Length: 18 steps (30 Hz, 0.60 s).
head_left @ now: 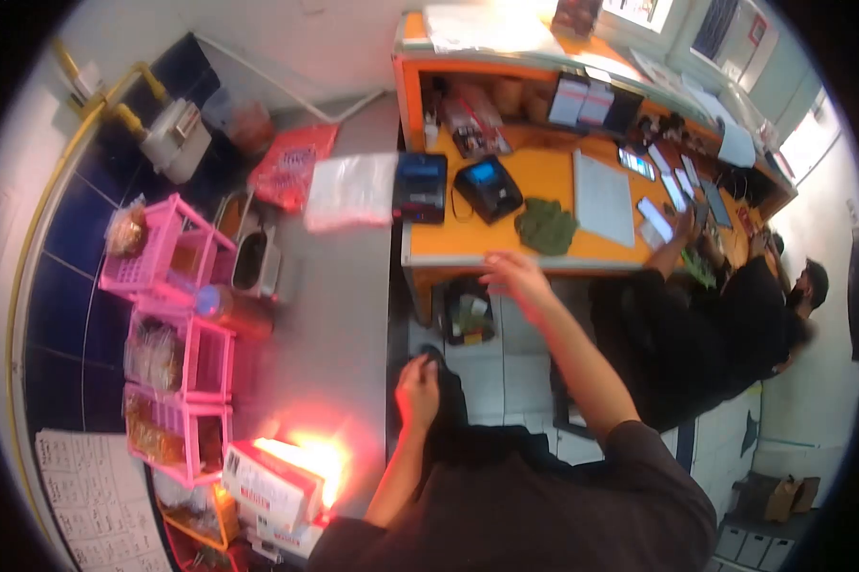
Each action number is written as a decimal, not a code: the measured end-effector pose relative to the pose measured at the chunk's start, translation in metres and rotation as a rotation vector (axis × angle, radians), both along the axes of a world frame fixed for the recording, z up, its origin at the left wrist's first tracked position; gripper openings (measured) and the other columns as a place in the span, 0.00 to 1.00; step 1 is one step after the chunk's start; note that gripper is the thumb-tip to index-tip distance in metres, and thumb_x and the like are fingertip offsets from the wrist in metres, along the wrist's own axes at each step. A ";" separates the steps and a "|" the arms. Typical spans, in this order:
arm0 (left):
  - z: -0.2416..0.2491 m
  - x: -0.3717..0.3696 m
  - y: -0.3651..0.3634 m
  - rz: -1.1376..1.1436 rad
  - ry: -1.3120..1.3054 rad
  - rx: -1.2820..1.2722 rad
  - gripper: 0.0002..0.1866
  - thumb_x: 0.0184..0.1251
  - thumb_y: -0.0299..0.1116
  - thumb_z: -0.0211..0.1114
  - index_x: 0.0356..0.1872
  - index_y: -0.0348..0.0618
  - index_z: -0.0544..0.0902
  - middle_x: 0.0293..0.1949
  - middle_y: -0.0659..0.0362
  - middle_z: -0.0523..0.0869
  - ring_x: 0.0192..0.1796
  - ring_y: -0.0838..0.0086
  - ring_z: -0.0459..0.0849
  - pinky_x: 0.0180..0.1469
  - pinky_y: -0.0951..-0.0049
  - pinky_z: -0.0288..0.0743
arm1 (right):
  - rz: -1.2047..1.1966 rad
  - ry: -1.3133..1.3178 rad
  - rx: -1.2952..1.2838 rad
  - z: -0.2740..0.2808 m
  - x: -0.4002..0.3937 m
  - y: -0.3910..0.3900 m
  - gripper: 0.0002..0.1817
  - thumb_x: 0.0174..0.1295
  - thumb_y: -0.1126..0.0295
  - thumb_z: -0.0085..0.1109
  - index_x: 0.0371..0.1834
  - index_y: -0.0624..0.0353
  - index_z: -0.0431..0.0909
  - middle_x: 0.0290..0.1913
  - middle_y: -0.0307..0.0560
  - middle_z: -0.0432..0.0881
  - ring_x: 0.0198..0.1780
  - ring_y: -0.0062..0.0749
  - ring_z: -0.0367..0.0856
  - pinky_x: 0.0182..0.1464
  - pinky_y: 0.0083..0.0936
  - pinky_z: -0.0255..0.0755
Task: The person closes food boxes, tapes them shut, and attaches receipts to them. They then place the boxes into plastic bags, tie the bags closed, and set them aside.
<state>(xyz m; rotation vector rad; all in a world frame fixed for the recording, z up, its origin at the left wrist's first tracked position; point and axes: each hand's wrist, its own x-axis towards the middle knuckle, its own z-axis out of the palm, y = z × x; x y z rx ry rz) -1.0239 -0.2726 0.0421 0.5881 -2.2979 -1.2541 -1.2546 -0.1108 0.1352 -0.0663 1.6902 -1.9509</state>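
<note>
My right hand point(517, 278) is raised in front of the orange desk's point(534, 251) near edge, its fingers apart and nothing visible in them. On the desk just beyond it lies a crumpled dark green cloth point(546, 227). My left hand point(417, 391) hangs lower, beside the grey counter's edge, with the fingers curled in; whether anything is inside them is hidden. Past my hands sit a black device with a lit blue screen point(488, 188) and a black boxy device point(420, 188). A stack of clear plastic bags point(351, 192) lies on the counter beside them.
Along the grey counter point(329, 315) stand pink baskets point(184, 348), a metal container point(250, 253), a jar point(234, 312) and white boxes point(272, 486) by a bright glow. A bin point(470, 315) stands under the desk. People in black point(677, 334) sit at the right, near several phones.
</note>
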 end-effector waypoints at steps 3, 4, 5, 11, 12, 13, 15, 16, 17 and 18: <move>-0.013 -0.022 -0.057 0.198 -0.050 -0.038 0.15 0.75 0.39 0.61 0.48 0.36 0.86 0.43 0.46 0.89 0.48 0.53 0.88 0.52 0.60 0.81 | -0.270 0.049 0.097 0.010 -0.146 0.023 0.23 0.71 0.57 0.58 0.65 0.57 0.74 0.60 0.46 0.79 0.48 0.38 0.85 0.49 0.35 0.79; -0.024 -0.034 -0.077 0.282 -0.063 -0.052 0.14 0.74 0.38 0.61 0.47 0.36 0.86 0.42 0.46 0.89 0.48 0.53 0.88 0.51 0.60 0.81 | -0.381 0.050 0.089 0.015 -0.191 0.028 0.25 0.70 0.56 0.59 0.65 0.57 0.74 0.61 0.46 0.78 0.48 0.40 0.85 0.48 0.35 0.80; -0.020 -0.048 -0.095 0.390 -0.117 -0.011 0.14 0.74 0.37 0.60 0.47 0.37 0.86 0.42 0.46 0.89 0.47 0.53 0.88 0.50 0.60 0.81 | -0.415 0.098 0.141 0.023 -0.232 0.033 0.27 0.70 0.53 0.58 0.67 0.57 0.73 0.64 0.47 0.76 0.48 0.41 0.85 0.48 0.36 0.79; -0.026 -0.131 -0.196 0.572 -0.076 0.039 0.12 0.74 0.36 0.58 0.46 0.38 0.84 0.40 0.49 0.90 0.41 0.54 0.89 0.44 0.58 0.80 | -0.537 0.250 0.083 0.085 -0.389 0.037 0.32 0.70 0.49 0.57 0.72 0.55 0.70 0.69 0.49 0.73 0.48 0.42 0.84 0.49 0.36 0.79; -0.024 -0.144 -0.207 0.557 -0.076 0.036 0.12 0.74 0.36 0.58 0.46 0.38 0.84 0.40 0.49 0.90 0.41 0.54 0.89 0.44 0.58 0.80 | -0.557 0.299 0.042 0.082 -0.398 0.039 0.32 0.70 0.48 0.56 0.72 0.55 0.70 0.70 0.50 0.72 0.47 0.42 0.85 0.50 0.36 0.79; -0.023 -0.156 -0.218 0.544 -0.080 -0.019 0.12 0.75 0.36 0.58 0.46 0.39 0.84 0.39 0.50 0.90 0.40 0.53 0.88 0.43 0.57 0.80 | -0.586 0.399 0.029 0.107 -0.380 0.026 0.32 0.70 0.48 0.57 0.69 0.58 0.71 0.70 0.52 0.72 0.47 0.42 0.85 0.51 0.38 0.79; -0.024 -0.179 -0.231 0.519 -0.081 -0.079 0.12 0.75 0.37 0.57 0.46 0.40 0.84 0.38 0.50 0.90 0.39 0.52 0.88 0.42 0.57 0.80 | -0.654 0.446 0.064 0.131 -0.377 0.022 0.27 0.70 0.52 0.58 0.62 0.62 0.74 0.60 0.51 0.78 0.42 0.41 0.87 0.48 0.35 0.81; -0.026 -0.187 -0.233 0.547 -0.138 -0.153 0.12 0.75 0.37 0.57 0.45 0.41 0.84 0.38 0.50 0.90 0.39 0.51 0.88 0.41 0.56 0.80 | -0.659 0.492 0.046 0.141 -0.366 0.022 0.25 0.70 0.54 0.59 0.60 0.63 0.75 0.55 0.49 0.80 0.40 0.40 0.87 0.47 0.34 0.82; -0.029 -0.193 -0.235 0.571 -0.196 -0.230 0.12 0.76 0.38 0.57 0.45 0.42 0.84 0.38 0.50 0.89 0.39 0.51 0.88 0.41 0.56 0.79 | -0.732 0.546 0.023 0.147 -0.348 0.022 0.21 0.70 0.59 0.60 0.57 0.63 0.77 0.48 0.46 0.81 0.35 0.35 0.87 0.44 0.28 0.82; -0.032 -0.198 -0.237 0.551 -0.202 -0.237 0.12 0.76 0.38 0.57 0.45 0.42 0.84 0.38 0.50 0.89 0.39 0.51 0.88 0.41 0.56 0.79 | -0.752 0.536 0.029 0.136 -0.342 0.031 0.21 0.70 0.59 0.60 0.57 0.63 0.77 0.48 0.46 0.81 0.35 0.35 0.87 0.44 0.28 0.82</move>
